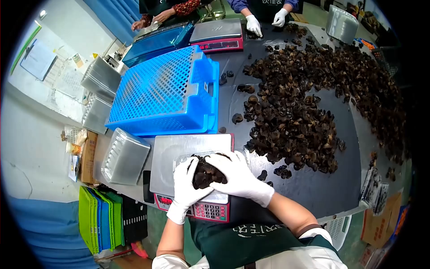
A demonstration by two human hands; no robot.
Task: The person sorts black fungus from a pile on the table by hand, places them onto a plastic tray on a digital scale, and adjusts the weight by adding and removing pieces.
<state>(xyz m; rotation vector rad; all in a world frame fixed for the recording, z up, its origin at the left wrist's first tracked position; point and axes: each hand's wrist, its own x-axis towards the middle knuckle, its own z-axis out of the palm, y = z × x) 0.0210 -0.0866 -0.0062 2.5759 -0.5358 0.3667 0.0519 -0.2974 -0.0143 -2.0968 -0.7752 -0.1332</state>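
My left hand [185,186] and my right hand [237,175], both in white gloves, curve around a clump of dark wood ear mushrooms [206,175]. Their fingers press in from either side. Beneath them lies a clear plastic tray [180,159], mostly covered by the hands. It rests on the steel plate of a red digital scale [162,172], whose lit display is partly hidden by my left wrist. To the right, a large heap of loose wood ear mushrooms [291,125] spreads over the dark tabletop [347,163].
Upturned blue crates [152,87] stand behind the scale. Stacked clear trays [125,157] are at its left. Across the table are a second scale [217,33], a co-worker's gloved hands [254,25] and another person's sleeve [186,7]. More stacked clear containers [341,24] stand at the far right.
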